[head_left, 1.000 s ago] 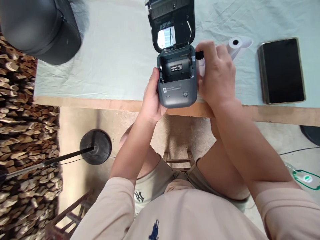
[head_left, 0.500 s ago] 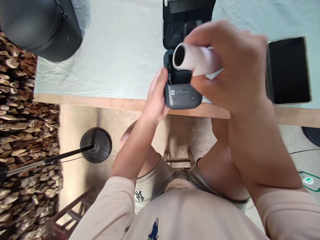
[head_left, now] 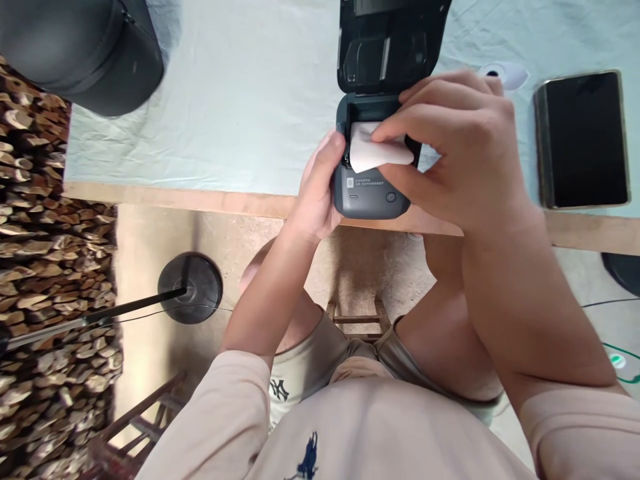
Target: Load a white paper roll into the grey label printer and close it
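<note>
We see right hand (head_left: 460, 150) pinching white paper roll (head_left: 373, 152) between thumb and fingers, roll lying in open bay of small grey printer (head_left: 370, 190). Printer lid (head_left: 387, 43) stands tipped back, open. Left hand (head_left: 317, 193) wraps printer's left side — thumb at bay edge, grip closed on casing. Printer sits at near edge of table (head_left: 200, 200), on pale cloth (head_left: 240, 100). Second paper roll (head_left: 500, 72) just behind right hand; dark tablet (head_left: 583, 137) further right, apart.

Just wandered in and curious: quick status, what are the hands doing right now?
Left hand gripping printer side. Right hand pressing paper roll into the open bay, lid up. Second roll and tablet lie clear, right.
</note>
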The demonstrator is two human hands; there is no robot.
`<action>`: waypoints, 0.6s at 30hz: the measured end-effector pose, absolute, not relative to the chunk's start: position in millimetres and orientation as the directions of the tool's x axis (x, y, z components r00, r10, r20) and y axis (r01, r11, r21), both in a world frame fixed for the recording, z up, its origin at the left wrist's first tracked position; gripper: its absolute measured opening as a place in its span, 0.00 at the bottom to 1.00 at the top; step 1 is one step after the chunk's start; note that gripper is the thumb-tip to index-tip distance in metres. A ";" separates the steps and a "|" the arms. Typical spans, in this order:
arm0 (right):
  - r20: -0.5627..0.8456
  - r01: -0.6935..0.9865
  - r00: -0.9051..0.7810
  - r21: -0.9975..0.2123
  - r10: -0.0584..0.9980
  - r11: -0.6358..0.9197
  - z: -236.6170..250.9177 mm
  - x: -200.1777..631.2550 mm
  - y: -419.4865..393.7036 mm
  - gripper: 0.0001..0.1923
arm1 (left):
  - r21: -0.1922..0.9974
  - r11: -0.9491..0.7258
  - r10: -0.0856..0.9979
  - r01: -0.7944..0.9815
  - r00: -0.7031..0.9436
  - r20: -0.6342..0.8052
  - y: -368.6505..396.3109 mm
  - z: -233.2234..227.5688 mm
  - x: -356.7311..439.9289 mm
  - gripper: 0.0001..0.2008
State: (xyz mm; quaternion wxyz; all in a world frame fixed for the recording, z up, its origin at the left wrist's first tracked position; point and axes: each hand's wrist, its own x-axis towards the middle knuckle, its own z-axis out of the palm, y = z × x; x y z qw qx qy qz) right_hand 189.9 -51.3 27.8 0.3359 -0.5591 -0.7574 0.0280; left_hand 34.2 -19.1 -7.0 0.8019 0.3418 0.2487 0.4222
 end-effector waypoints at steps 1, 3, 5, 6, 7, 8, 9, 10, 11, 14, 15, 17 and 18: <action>0.508 0.806 -0.174 -0.418 0.844 0.418 26.3 190.3 -54.3 0.06 | 0.754 0.405 0.848 -0.516 0.521 -0.099 -19.2 -6.4 33.2 0.11; 0.558 0.773 -0.220 -0.400 0.800 0.492 23.9 191.5 -59.4 0.06 | 0.771 0.408 0.848 -0.490 0.516 -0.121 -19.2 -5.6 31.2 0.07; 0.560 0.765 -0.250 -0.385 0.790 0.516 23.4 193.0 -63.2 0.08 | 0.793 0.439 0.842 -0.422 0.500 -0.200 -18.8 -5.5 29.7 0.08; 0.553 0.762 -0.253 -0.393 0.794 0.516 24.0 194.0 -64.6 0.10 | 0.795 0.457 0.838 -0.399 0.492 -0.235 -18.5 -5.8 29.3 0.10; 0.540 0.753 -0.254 -0.410 0.802 0.515 25.2 195.2 -65.6 0.11 | 0.792 0.467 0.834 -0.392 0.494 -0.247 -18.3 -6.3 29.1 0.11; 0.533 0.739 -0.249 -0.435 0.809 0.515 26.8 196.5 -66.4 0.13 | 0.789 0.463 0.832 -0.403 0.504 -0.232 -18.3 -7.1 29.1 0.11; 0.530 0.724 -0.236 -0.463 0.815 0.511 28.5 198.1 -66.9 0.14 | 0.787 0.442 0.837 -0.430 0.513 -0.191 -18.4 -8.0 29.2 0.11; 0.539 0.710 -0.214 -0.487 0.815 0.508 30.3 199.8 -67.0 0.15 | 0.784 0.415 0.841 -0.461 0.524 -0.137 -18.6 -9.1 29.5 0.10; 0.554 0.698 -0.184 -0.508 0.812 0.504 31.7 201.7 -66.7 0.16 | 0.781 0.389 0.843 -0.489 0.532 -0.087 -18.9 -10.1 29.7 0.10; 0.605 0.676 -0.037 -0.571 0.795 0.466 32.7 206.8 -61.5 0.21 | 0.776 0.345 0.848 -0.528 0.530 -0.016 -20.1 -12.7 30.2 0.09; 0.618 0.648 0.014 -0.604 0.786 0.463 32.0 208.2 -57.5 0.23 | 0.781 0.339 0.847 -0.524 0.531 -0.012 -20.3 -13.2 30.2 0.09; 0.632 0.568 0.097 -0.670 0.769 0.478 29.7 209.9 -45.3 0.26 | 0.803 0.308 0.843 -0.511 0.537 0.018 -20.1 -14.2 29.9 0.10; 0.602 0.553 0.114 -0.699 0.791 0.452 28.4 210.1 -36.9 0.27 | 0.819 0.291 0.838 -0.495 0.544 0.031 -19.8 -14.8 29.7 0.10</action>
